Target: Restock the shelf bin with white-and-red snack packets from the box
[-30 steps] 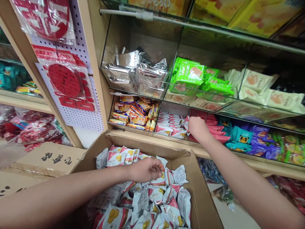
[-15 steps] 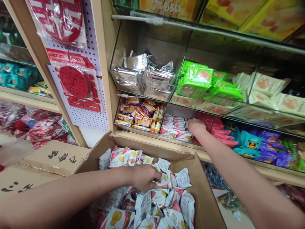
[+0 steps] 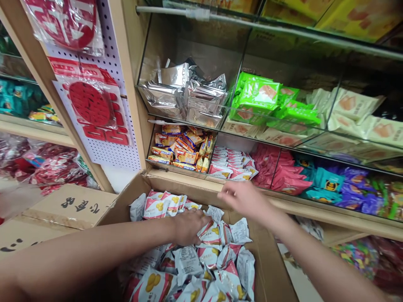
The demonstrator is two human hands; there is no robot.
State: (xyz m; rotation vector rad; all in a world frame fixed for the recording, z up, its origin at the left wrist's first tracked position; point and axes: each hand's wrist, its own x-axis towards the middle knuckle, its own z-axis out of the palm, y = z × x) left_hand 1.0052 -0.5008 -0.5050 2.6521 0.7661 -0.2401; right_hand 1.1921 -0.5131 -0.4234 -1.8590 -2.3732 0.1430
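Observation:
Small white-and-pink snack packets with yellow pictures fill an open cardboard box. My left hand rests on the packets near the middle of the box, fingers stretched out over one of them. Above the box's far rim is my right hand, its fingers loosely bent and nothing visible in them. Just beyond it, matching packets stand in tight rows in a low shelf compartment. Pink packets lie to the right of those rows.
Orange-wrapped snacks fill the compartment on the left. Glass-fronted shelves above hold silver packets and green packets. A closed carton with handwriting sits left of the box. Red decorations hang on a pegboard.
My right hand has come out of the shelf compartment and back over the box's far rim. My left hand has flattened on the packets. The view has shifted slightly.

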